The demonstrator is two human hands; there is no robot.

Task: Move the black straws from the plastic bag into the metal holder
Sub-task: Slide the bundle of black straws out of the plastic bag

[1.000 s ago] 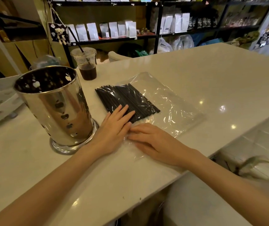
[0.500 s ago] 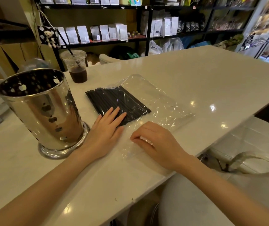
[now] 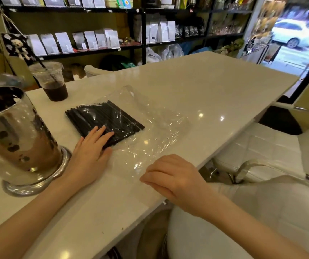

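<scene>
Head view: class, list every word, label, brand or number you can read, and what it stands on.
None can be read.
Shelf pouches: labels too small and blurred.
Cup, bag, straws, holder: no print shows.

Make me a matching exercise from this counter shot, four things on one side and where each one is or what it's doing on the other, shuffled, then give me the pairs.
1. left hand
2. right hand
3. black straws
4. metal holder

A. inside the clear plastic bag
B. upright at the counter's left
C. flat on the straws
D. curled at the bag's near edge

Pairs: 1-C, 2-D, 3-A, 4-B
</scene>
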